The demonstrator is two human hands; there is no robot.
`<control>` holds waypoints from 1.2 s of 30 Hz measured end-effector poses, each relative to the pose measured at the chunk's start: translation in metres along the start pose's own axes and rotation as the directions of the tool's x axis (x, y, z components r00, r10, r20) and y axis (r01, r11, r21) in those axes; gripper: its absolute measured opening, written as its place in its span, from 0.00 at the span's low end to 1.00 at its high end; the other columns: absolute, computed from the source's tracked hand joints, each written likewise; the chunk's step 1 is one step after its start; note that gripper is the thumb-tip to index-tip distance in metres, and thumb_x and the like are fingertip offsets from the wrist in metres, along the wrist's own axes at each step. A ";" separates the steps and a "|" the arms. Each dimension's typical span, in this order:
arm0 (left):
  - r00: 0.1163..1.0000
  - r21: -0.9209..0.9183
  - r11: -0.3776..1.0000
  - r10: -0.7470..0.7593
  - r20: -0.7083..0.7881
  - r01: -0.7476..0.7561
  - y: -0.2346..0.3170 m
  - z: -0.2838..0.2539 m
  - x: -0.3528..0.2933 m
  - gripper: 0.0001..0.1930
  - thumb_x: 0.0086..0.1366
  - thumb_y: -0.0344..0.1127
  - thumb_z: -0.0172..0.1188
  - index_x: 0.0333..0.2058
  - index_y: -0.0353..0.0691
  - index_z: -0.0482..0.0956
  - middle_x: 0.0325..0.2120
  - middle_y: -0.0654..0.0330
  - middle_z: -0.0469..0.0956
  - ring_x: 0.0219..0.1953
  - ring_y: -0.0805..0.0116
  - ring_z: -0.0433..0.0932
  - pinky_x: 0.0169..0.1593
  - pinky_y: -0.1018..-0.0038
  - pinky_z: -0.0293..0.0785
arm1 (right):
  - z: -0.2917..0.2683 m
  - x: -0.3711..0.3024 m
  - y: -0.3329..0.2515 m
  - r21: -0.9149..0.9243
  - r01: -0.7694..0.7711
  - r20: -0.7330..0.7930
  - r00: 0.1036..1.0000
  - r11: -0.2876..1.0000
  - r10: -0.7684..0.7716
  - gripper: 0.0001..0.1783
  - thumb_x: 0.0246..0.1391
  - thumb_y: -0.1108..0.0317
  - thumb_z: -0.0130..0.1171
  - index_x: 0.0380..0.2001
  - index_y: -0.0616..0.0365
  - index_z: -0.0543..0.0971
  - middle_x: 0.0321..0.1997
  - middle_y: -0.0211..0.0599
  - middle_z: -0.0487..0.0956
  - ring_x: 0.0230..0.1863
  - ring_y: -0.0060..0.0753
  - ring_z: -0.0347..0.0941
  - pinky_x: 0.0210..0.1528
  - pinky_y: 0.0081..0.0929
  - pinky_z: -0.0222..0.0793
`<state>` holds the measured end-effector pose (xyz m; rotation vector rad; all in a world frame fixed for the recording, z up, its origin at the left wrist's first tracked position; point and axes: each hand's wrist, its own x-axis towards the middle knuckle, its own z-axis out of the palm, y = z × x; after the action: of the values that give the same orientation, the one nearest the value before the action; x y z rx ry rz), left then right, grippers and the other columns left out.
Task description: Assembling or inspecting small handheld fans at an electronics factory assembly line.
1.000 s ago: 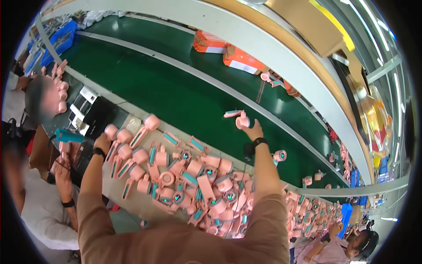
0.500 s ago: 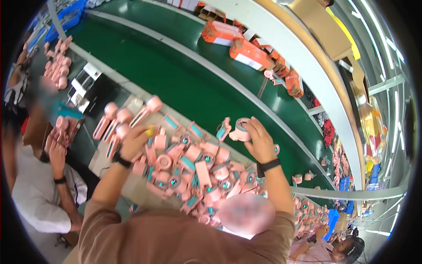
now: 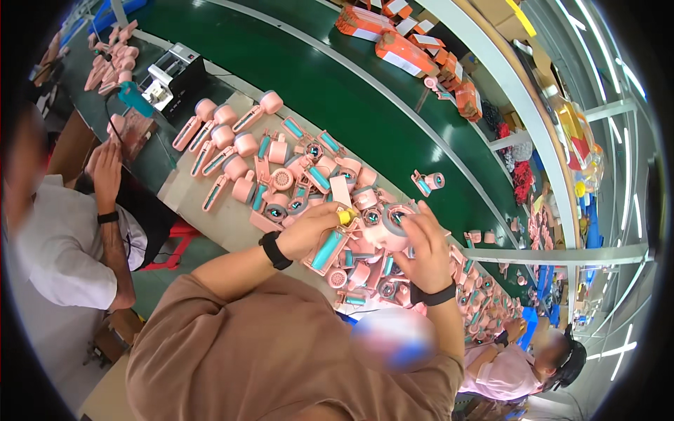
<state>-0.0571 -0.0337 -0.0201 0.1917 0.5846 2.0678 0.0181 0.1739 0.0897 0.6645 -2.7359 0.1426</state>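
My right hand (image 3: 430,249) holds a pink handheld fan (image 3: 387,234) by its round head. The head has a grey ring, with a small lit display inside. My left hand (image 3: 312,230) pinches a small yellow piece (image 3: 345,216) at its fingertips, just left of that fan head; its exact kind is hard to make out. Below the left fingers lies an open fan handle with a teal cylinder (image 3: 327,252) inside. Around and beneath both hands is a heap of similar pink fan parts (image 3: 282,179), many with teal cylinders showing.
Several fans (image 3: 223,136) lie in rows at the left of the bench. A green conveyor belt (image 3: 295,91) runs beyond, carrying a fan (image 3: 430,182). Orange boxes (image 3: 404,55) stand on the far side. A co-worker (image 3: 70,245) sits left beside a small machine (image 3: 168,74); another (image 3: 516,365) is at lower right.
My left hand has moved right from the finished-looking rows to the middle of the heap, keeping the yellow piece. My right hand has brought the fan down from above the belt, close to it.
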 end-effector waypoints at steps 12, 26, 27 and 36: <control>0.936 -0.071 0.937 -0.335 0.108 0.343 -0.010 0.059 -0.032 0.13 0.63 0.37 0.47 0.42 0.34 0.70 0.33 0.55 0.75 0.38 0.62 0.77 0.43 0.71 0.74 | -0.009 -0.069 -0.010 -0.007 0.072 -0.254 0.965 0.997 -0.071 0.32 0.35 0.73 0.69 0.45 0.50 0.66 0.44 0.39 0.66 0.53 0.54 0.65 0.48 0.44 0.68; 0.991 0.928 0.357 0.118 0.069 -0.107 -0.027 0.060 -0.034 0.12 0.53 0.33 0.52 0.34 0.33 0.68 0.21 0.54 0.74 0.24 0.65 0.75 0.28 0.71 0.70 | -0.023 -0.074 -0.031 -0.104 0.118 -0.174 0.975 0.988 -0.135 0.22 0.31 0.78 0.64 0.36 0.48 0.79 0.40 0.34 0.71 0.51 0.46 0.67 0.45 0.37 0.71; 0.986 0.945 0.297 0.138 0.095 -0.133 -0.027 0.059 -0.034 0.12 0.52 0.34 0.53 0.33 0.32 0.69 0.21 0.51 0.74 0.24 0.61 0.76 0.28 0.69 0.70 | -0.023 -0.074 -0.033 -0.116 0.111 -0.149 0.981 0.987 -0.127 0.22 0.31 0.78 0.64 0.36 0.47 0.79 0.41 0.34 0.71 0.51 0.46 0.67 0.46 0.37 0.70; 0.988 0.989 0.020 -0.046 0.148 -0.147 -0.029 0.060 -0.024 0.13 0.51 0.36 0.54 0.32 0.34 0.69 0.22 0.47 0.74 0.27 0.50 0.76 0.31 0.63 0.70 | -0.029 -0.069 -0.033 0.512 -0.267 0.237 0.958 0.816 0.164 0.31 0.40 0.66 0.64 0.51 0.54 0.68 0.51 0.45 0.65 0.53 0.46 0.62 0.54 0.35 0.59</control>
<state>0.0000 -0.0214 0.0206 1.2223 1.9557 1.2000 0.0995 0.1794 0.0954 0.5095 -2.9509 0.9884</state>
